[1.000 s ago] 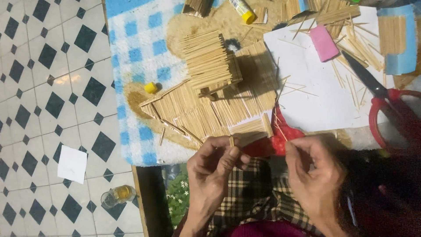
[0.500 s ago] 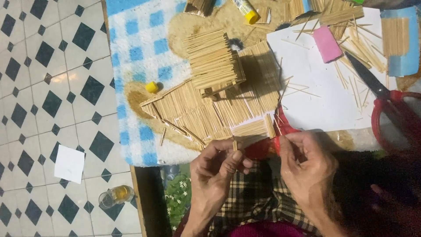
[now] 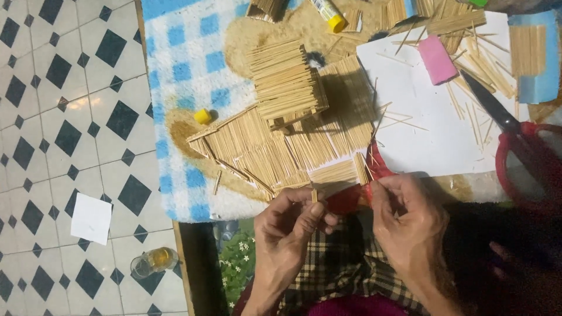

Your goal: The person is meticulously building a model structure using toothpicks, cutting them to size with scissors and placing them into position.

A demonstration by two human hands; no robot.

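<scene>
Floor w/ black-and-white diamond tiles [image 3: 64, 105] fills the left side; a blue-checked mat [image 3: 187, 58] lies on it and carries the work. On the mat, the biggest piece is the toothpick house [image 3: 281, 123]: a stacked block up top and wide sloped panels around it look finished, so most of the build seems done. A small flat toothpick panel [image 3: 336, 172] lies at the near edge, just beside the hands, apparently not joined yet. White paper sheet [image 3: 427, 134] to the right has loose toothpicks [image 3: 477, 117] scattered on it, so stock is left. Red-handled scissors [image 3: 515, 143] lie on the paper's right edge; a pink block [image 3: 437, 58] sits further up.

Left hand [image 3: 290, 225] pinches a short toothpick piece [image 3: 314, 195] upright btwn fingertips. Right hand [image 3: 404, 219] is closed around something red [image 3: 357, 196]; can't tell what. Hands are near, not touching.
</scene>
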